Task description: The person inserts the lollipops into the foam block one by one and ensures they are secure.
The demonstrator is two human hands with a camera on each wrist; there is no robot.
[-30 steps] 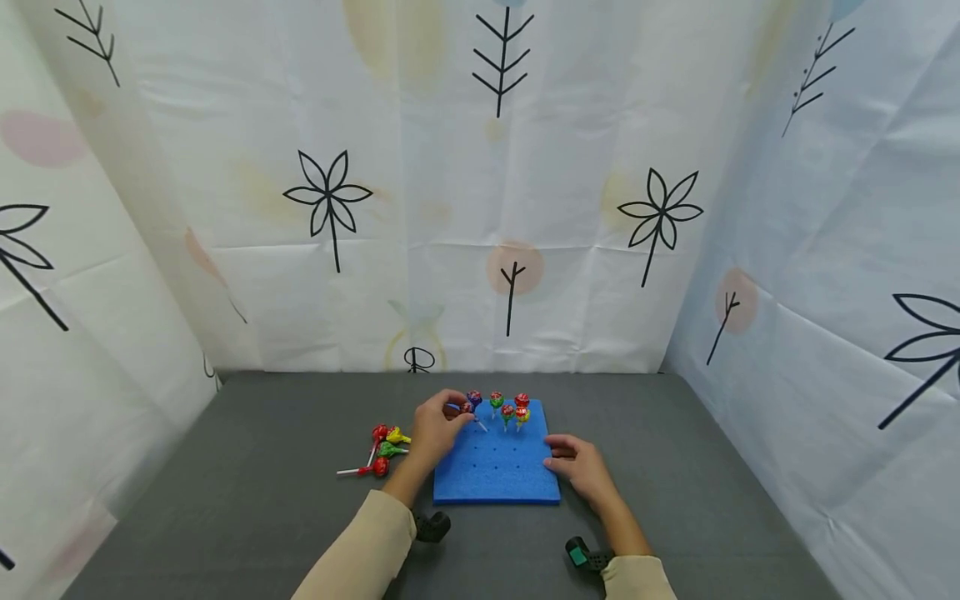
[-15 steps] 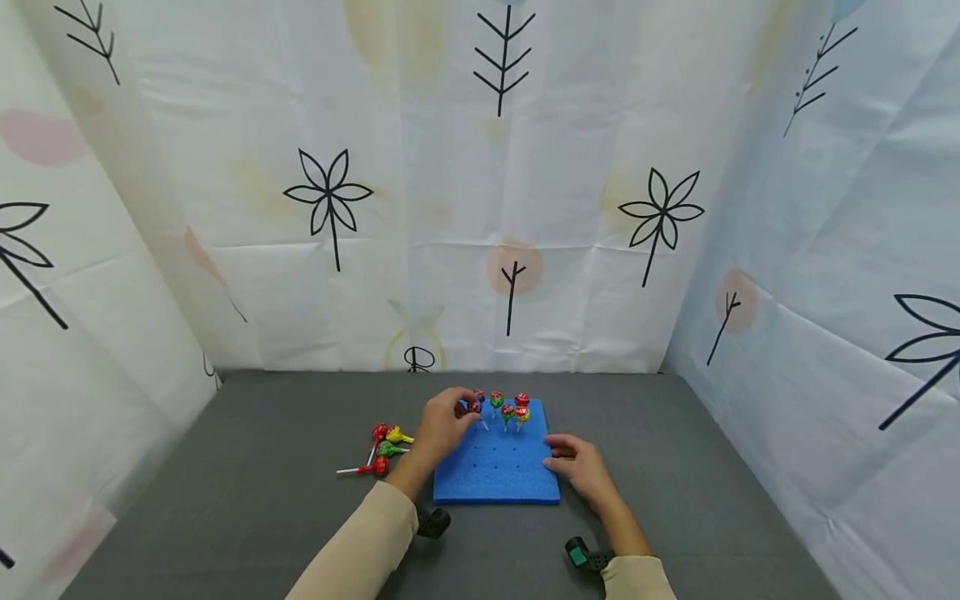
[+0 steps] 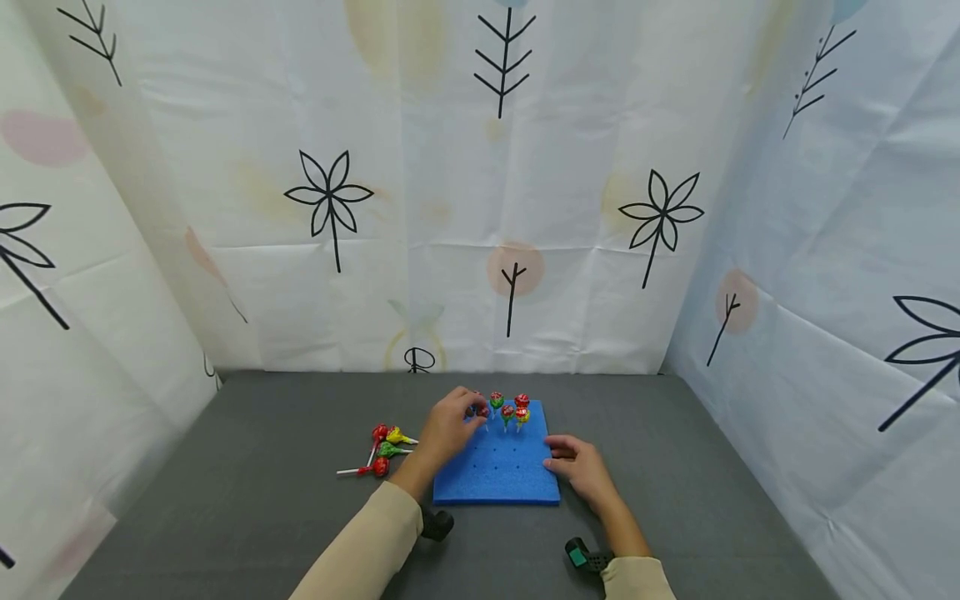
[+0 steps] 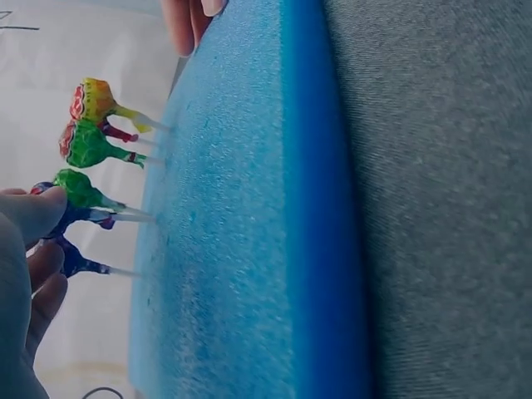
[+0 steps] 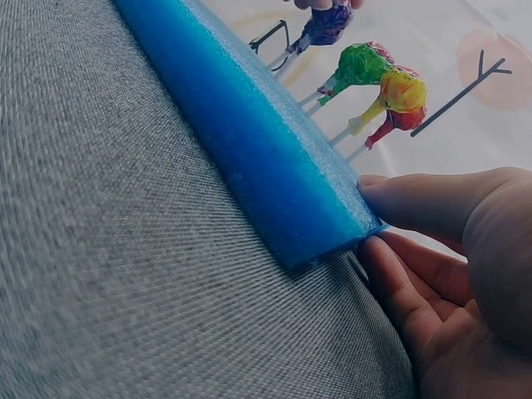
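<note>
Purple lollipop (image 3: 483, 412) is pinched btwn your L hand's (image 3: 447, 423) thumb & fingers, over far part of blue foam board (image 3: 495, 485); can't tell if stick's in. Your R hand (image 3: 581, 468) grips board's R edge, w/ other lollipops (image 3: 522, 414) standing nearby.

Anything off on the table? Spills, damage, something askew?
Nothing stands out: the blue foam board looks intact and the planted lollipops roughly upright. The loose lollipops lie jumbled beside it; no spills visible.

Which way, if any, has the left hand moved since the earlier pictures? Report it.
Yes, slightly: in the head view, the left hand has shifted right, further over the blue board.
</note>
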